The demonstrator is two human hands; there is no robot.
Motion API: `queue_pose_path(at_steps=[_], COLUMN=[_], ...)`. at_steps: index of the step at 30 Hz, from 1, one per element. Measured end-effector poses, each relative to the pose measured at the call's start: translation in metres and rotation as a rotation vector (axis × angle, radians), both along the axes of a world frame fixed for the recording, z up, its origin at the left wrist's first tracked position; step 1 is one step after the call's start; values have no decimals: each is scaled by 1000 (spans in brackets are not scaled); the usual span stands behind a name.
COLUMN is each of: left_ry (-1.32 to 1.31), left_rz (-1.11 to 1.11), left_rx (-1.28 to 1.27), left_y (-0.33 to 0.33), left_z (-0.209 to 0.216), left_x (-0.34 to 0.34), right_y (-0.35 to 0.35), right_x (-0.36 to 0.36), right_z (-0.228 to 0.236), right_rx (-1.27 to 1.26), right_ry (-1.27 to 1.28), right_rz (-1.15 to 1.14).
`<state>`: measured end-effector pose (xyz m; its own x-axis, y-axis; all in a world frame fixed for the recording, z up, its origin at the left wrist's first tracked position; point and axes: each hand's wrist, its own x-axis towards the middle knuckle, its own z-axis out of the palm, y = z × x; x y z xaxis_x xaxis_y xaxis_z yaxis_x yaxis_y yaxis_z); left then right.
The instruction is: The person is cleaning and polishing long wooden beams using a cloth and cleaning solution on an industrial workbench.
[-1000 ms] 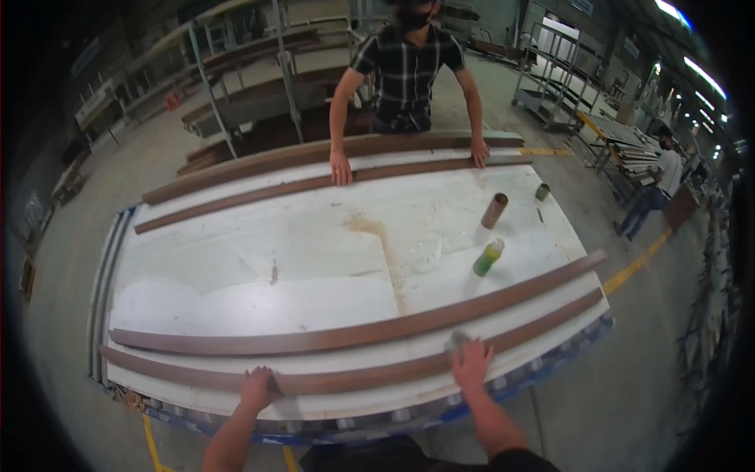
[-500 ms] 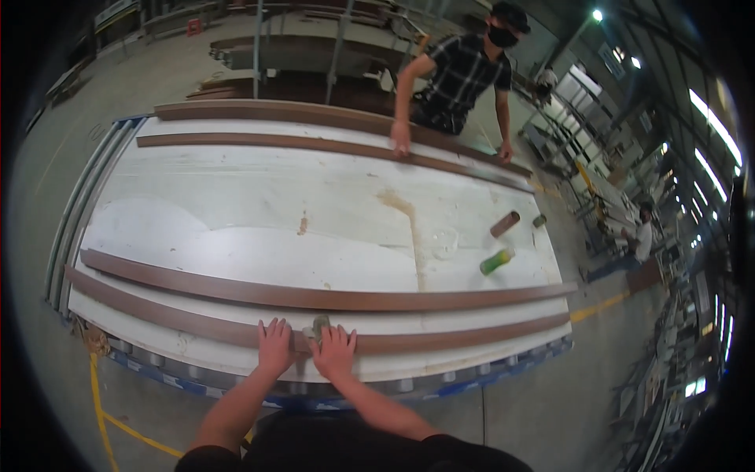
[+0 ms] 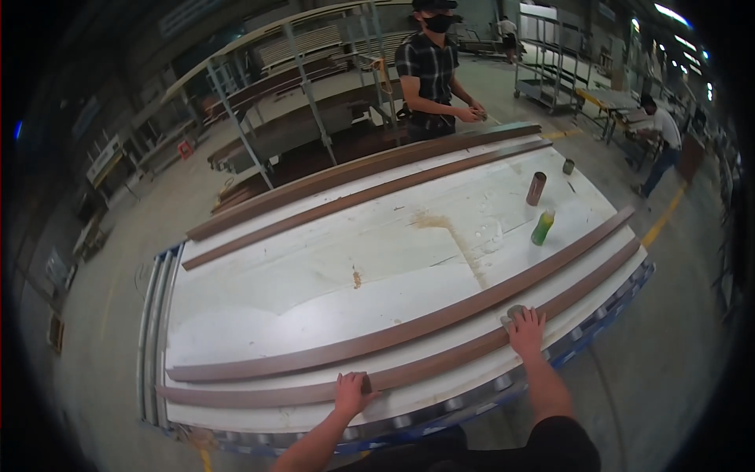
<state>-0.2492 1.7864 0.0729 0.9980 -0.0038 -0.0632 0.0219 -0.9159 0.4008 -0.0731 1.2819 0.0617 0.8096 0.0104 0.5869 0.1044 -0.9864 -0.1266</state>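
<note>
Two long brown strips lie side by side along the near edge of a white-topped table [image 3: 291,315]. My left hand [image 3: 351,395] grips the nearer strip [image 3: 440,364] left of its middle, fingers bent over it and thumb along the near side. Farther right, my right hand [image 3: 525,332] presses a small greyish-green pad [image 3: 515,312] onto the same strip; the pad's kind is unclear. Its fingers partly cover the pad. The other near strip [image 3: 346,348] lies just beyond, touched by neither hand.
Two more brown strips [image 3: 377,165] lie along the far edge. A green bottle [image 3: 543,228], a brown cylinder [image 3: 536,189] and a small dark can [image 3: 568,166] stand at the right. Across the table a person [image 3: 429,79] stands, hands together. Metal rollers [image 3: 153,338] line the left end.
The view has turned. My right hand has slid right along the near strip with the pad, away from my left hand. The person opposite has lifted both hands off the far strips.
</note>
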Motion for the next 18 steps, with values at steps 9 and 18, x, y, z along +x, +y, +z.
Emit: queue_pose_path(at_steps=[9,18], left_ry=[-107,22], left_rz=[-2,7], left_rx=[184,212], left_y=[-5,-8], left_z=[-14,-12], left_x=[-2,1], right_y=[152,-148], right_x=[-50,62], right_z=[-6,4], right_rx=[209,173], right_ry=[256,127], right_rz=[415,121])
